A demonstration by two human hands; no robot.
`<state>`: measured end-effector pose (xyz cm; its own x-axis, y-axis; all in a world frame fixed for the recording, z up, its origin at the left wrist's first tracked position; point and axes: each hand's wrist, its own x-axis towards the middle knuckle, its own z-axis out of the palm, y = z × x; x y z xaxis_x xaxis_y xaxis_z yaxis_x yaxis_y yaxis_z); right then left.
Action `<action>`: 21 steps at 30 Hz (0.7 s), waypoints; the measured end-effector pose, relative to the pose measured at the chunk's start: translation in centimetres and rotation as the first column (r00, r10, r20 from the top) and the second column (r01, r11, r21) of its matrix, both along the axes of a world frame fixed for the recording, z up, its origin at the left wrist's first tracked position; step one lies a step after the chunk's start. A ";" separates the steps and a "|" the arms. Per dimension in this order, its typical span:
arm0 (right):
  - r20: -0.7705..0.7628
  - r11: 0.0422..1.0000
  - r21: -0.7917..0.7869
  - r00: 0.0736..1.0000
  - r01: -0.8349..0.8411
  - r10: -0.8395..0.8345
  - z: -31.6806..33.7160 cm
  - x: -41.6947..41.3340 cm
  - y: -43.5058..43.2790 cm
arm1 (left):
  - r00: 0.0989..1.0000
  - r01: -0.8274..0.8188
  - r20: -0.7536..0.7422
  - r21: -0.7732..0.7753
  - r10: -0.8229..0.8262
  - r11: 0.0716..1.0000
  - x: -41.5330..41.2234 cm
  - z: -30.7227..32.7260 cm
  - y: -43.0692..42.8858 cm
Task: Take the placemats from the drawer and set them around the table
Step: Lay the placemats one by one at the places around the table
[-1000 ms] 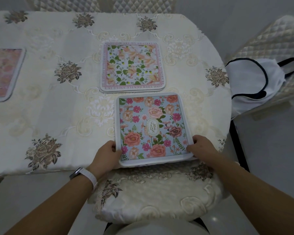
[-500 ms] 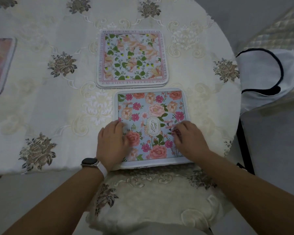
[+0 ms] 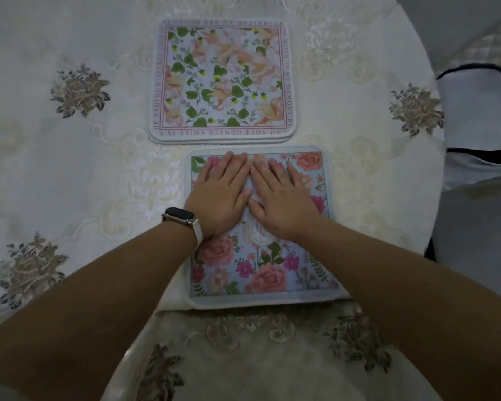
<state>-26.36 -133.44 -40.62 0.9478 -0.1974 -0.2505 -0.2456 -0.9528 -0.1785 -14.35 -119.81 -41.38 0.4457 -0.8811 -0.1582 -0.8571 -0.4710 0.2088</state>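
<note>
From here, the task looks partway done. The rose placemat (image 3: 266, 273) lies flat at the near edge of the table (image 3: 402, 227), squared up in front of the seat below me. My left hand (image 3: 219, 195) and right hand (image 3: 281, 198) rest palms down on its far half, side by side. The fingers of both are straight and slightly spread. They press on the mat and hold nothing, so I judge this as smoothing or a last nudge into place rather than a carry.

Just beyond it, apart by a narrow strip of cloth, sits a stack of placemats (image 3: 223, 79) with a leaf-and-lily print. Several edges show at its near side, so more than one mat waits to go round. The drawer is not in view. Something thin shows at the far left edge, but I cannot tell what it is, so I can't say how many places are set.

The table is rounded on the right and covered by a cream tablecloth (image 3: 70, 175) embroidered with brownish roses. The cloth is soft, so I expect a mat may drag on it. A chair seat cover (image 3: 243, 357) in similar fabric sits under my arms. A smartwatch (image 3: 180, 216) is on my left wrist. To the right, a white bag (image 3: 480, 125) with dark trim lies on a quilted chair (image 3: 492, 44). The light is dim.
</note>
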 end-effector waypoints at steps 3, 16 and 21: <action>0.012 0.999 -0.032 0.999 -0.033 0.033 -0.4 1.7 -1.4 | 1.000 -0.025 -0.009 -0.002 0.025 1.000 1.3 -0.1 -1.0; 0.067 0.991 0.014 0.988 0.135 -0.136 -0.5 0.7 -3.9 | 0.980 -0.199 0.011 0.018 0.199 0.980 1.3 -0.1 -1.0; 0.065 0.942 0.022 0.940 0.335 -0.335 -0.3 -3.4 -3.8 | 0.949 -0.316 -0.012 0.022 0.316 0.948 0.2 0.1 0.9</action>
<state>-29.73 -137.22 -40.87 0.8418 -0.5040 -0.1932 -0.5375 -0.8153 -0.2152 -14.18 -118.90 -41.28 0.6984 -0.6920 -0.1827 -0.6603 -0.7215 0.2084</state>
